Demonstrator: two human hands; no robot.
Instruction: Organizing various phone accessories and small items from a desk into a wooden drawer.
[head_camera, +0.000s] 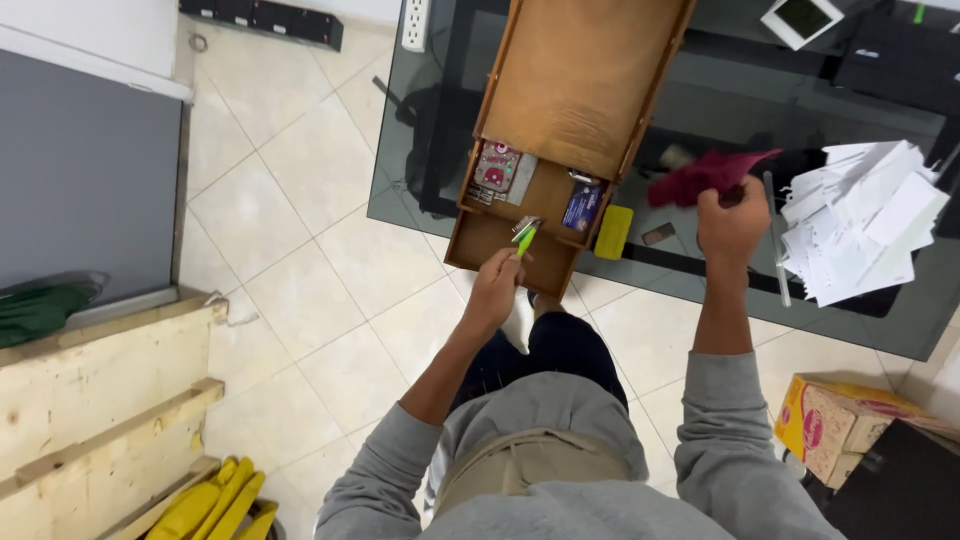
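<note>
The left hand (493, 288) is closed around a small green-handled tool (525, 238), held over the near end compartment of a wooden drawer (575, 90) that lies on a dark glass desk (900, 310); what kind of tool it is cannot be told. The tool's pale tip points into that compartment, close to the low divider. The drawer's near end juts past the desk's near edge and hangs over the tiled floor (300, 300). Behind the divider, a pink patterned card (497, 166) lies at the left wall and a blue packet (581, 206) at the right wall; the long back part of the drawer is bare wood.

The right hand (731, 222) is fisted on a dark red cloth (705, 177), lifted above the desk to the right of the drawer. A yellow sponge (613, 232) sits at the desk's near edge just beside the drawer's right wall. A heap of white papers (860, 220) fills the desk's right side, near the right hand, with a thin grey rod (777, 250) between them.

On the floor, a wooden pallet (90, 420) stands to the left and a yellow cardboard box (840, 420) to the right, leaving open tiles around the person's legs.
</note>
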